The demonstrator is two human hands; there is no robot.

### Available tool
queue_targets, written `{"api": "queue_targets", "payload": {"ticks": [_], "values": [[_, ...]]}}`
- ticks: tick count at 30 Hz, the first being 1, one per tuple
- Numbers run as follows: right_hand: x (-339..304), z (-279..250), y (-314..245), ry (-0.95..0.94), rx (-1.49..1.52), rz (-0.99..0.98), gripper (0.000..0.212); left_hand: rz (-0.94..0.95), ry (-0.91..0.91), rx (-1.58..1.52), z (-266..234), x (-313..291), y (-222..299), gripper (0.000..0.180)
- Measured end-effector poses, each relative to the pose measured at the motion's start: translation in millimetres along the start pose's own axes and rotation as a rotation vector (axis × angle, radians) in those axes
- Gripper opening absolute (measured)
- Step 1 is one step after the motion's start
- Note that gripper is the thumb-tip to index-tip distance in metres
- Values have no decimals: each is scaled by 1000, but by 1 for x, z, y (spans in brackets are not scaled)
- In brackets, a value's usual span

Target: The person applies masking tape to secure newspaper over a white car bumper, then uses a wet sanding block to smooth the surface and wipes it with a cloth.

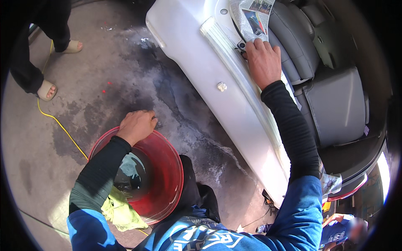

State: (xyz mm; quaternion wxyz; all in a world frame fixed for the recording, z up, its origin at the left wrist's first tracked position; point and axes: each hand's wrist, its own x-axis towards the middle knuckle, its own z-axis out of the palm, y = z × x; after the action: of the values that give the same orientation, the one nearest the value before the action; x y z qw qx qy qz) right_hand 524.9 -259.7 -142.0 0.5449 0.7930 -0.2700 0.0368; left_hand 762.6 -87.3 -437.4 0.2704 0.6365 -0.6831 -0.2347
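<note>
My right hand (264, 62) is at the edge of the white car body panel (213, 108), beside a newspaper sheet (253, 19) and a small dark round fitting (241, 45). Its fingers are curled down and the tips are hidden, so what they grip does not show. Over the far rim of a red bucket (169, 184) hangs my left hand (137, 125), fingers bent in and drawn together. Anything inside that hand is out of sight. Greyish water (133, 169) lies in the bucket. A yellow-green cloth (122, 211) drapes over its near-left rim.
Grey car seats (335, 106) fill the opening right of the panel. A pale ribbed strip (236, 54) follows its edge. A person in sandals (47, 90) stands at far left near a yellow cord (60, 123). Another person in blue (337, 230) is at lower right.
</note>
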Motion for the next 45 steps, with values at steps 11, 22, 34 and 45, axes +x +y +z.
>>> {"api": "queue_targets", "payload": {"ticks": [11, 22, 34, 45], "values": [[117, 6, -31, -160, -148, -134, 12, -18, 24, -16, -5, -1, -1, 36], [110, -15, -37, -277, -182, -132, 12, -43, -18, -3, -10, -2, 0, 40], [112, 9, -28, -245, -193, -105, 13, -28, -41, 47, -11, 0, -3, 43], [96, -93, -94, -615, 291, -46, 96, -55, -107, 44, -11, 5, -4, 47]]}}
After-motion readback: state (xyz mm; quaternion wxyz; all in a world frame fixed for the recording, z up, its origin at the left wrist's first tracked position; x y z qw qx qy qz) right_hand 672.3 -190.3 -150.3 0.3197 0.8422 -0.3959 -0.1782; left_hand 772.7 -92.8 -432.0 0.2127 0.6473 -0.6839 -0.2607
